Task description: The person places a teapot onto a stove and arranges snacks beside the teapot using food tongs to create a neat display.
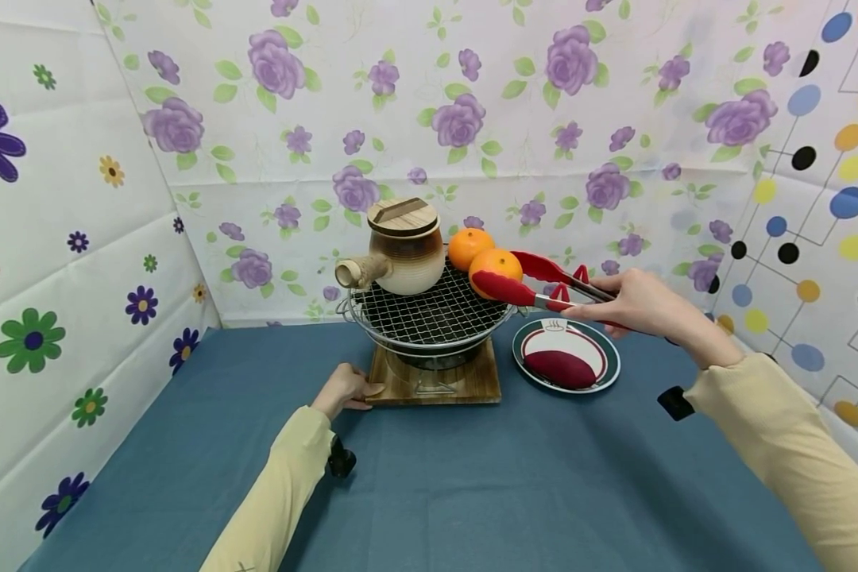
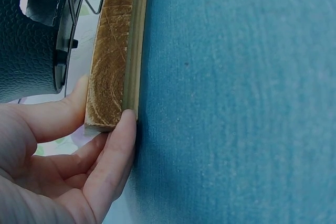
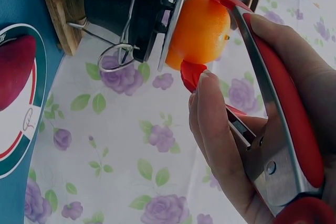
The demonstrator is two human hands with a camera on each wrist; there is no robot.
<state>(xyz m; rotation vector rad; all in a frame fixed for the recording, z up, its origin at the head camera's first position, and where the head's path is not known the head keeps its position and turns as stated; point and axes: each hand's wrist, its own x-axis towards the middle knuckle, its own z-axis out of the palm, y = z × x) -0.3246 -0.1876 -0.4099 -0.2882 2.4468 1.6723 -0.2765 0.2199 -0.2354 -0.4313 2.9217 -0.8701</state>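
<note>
My left hand [image 1: 345, 387] pinches the left front corner of a wooden board [image 1: 468, 389]. In the left wrist view, the thumb lies on the board's upper face and fingertips touch its underside. A pair of red-tipped tongs [image 1: 509, 289] is held in my right hand [image 1: 647, 303]. Their tips stand on either side of the nearer mandarin [image 1: 499, 266], which rests on the right of the round wire grill [image 1: 429, 318]. A second mandarin [image 1: 468, 246] sits just behind. In the right wrist view, my thumb and fingers lie along the tong arms.
A brown-and-cream pot [image 1: 411, 262] with a wooden lid and side handle stands on the grill's back left. Right of the board, a green-rimmed plate [image 1: 611, 349] carries a dark red sweet potato [image 1: 561, 369]. Patterned cloth walls [image 1: 400, 95] bound the blue table [image 1: 472, 485].
</note>
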